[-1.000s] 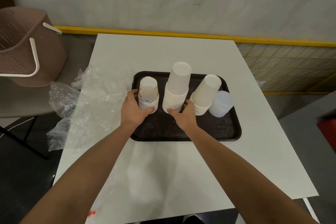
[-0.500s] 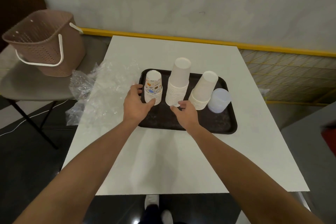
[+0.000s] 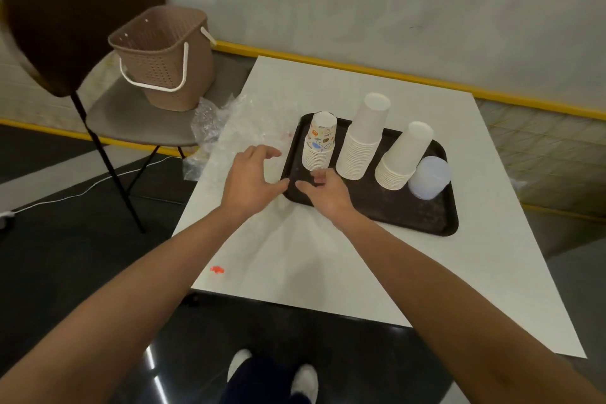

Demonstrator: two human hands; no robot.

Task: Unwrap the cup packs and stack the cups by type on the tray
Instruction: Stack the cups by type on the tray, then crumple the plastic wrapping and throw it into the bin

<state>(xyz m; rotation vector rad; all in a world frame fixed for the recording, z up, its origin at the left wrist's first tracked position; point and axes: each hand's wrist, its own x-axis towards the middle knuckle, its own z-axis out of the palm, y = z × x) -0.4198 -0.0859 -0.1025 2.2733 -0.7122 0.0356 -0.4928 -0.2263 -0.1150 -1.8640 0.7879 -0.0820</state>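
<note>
A dark tray (image 3: 426,216) lies on the white table (image 3: 328,259). On it stand upside-down stacks: printed paper cups (image 3: 319,141) at the left, a tall white stack (image 3: 362,138), a shorter white stack (image 3: 403,156), and translucent plastic cups (image 3: 429,177) at the right. My left hand (image 3: 252,177) hovers over the table just left of the tray's near corner, fingers loosely curled, holding nothing. My right hand (image 3: 324,190) is above the tray's near-left part, in front of the printed stack, fingers relaxed and empty.
Crumpled clear plastic wrap (image 3: 223,128) lies at the table's left edge. A brown basket (image 3: 164,59) with white handles sits on a chair (image 3: 65,29) to the left. A small red scrap (image 3: 217,270) lies near the table's front edge. My feet show below.
Both hands have let go of the cup stacks and pulled back toward me. My view has shifted back and left, so the chair and the floor now show.
</note>
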